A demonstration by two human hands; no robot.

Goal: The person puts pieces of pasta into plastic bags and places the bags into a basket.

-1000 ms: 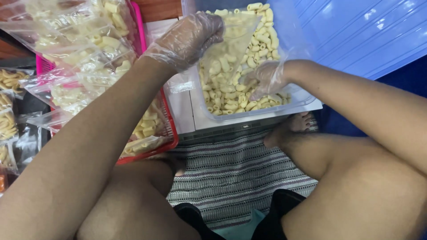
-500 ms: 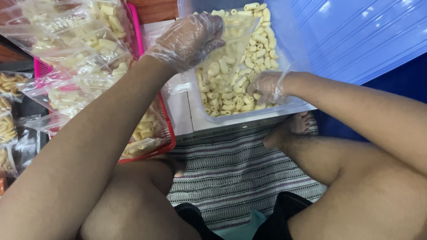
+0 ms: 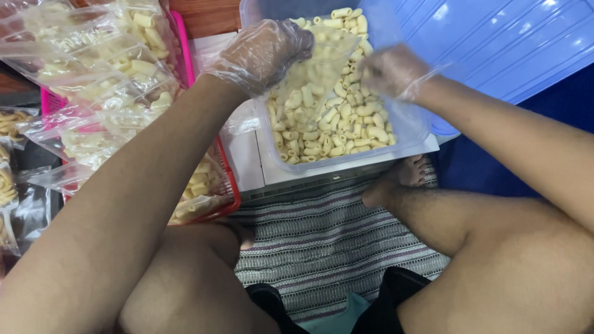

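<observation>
My left hand (image 3: pixel 263 52), in a thin clear glove, pinches the top of a small clear plastic bag (image 3: pixel 312 77) partly filled with pale macaroni-shaped snacks. The bag hangs over a clear plastic tub (image 3: pixel 408 133) full of the same snacks (image 3: pixel 337 124). My right hand (image 3: pixel 393 69), also gloved, is cupped just to the right of the bag's mouth, above the tub; whether it holds any pieces I cannot tell.
A pink basket (image 3: pixel 213 185) at my left is heaped with filled clear snack bags (image 3: pixel 105 74). The tub sits on a white board (image 3: pixel 247 154). A blue plastic lid (image 3: pixel 495 43) lies at the upper right. My crossed legs and a striped mat (image 3: pixel 322 241) fill the foreground.
My right hand has risen out of the snacks in the tub to the bag's mouth. My left hand keeps the bag in place.
</observation>
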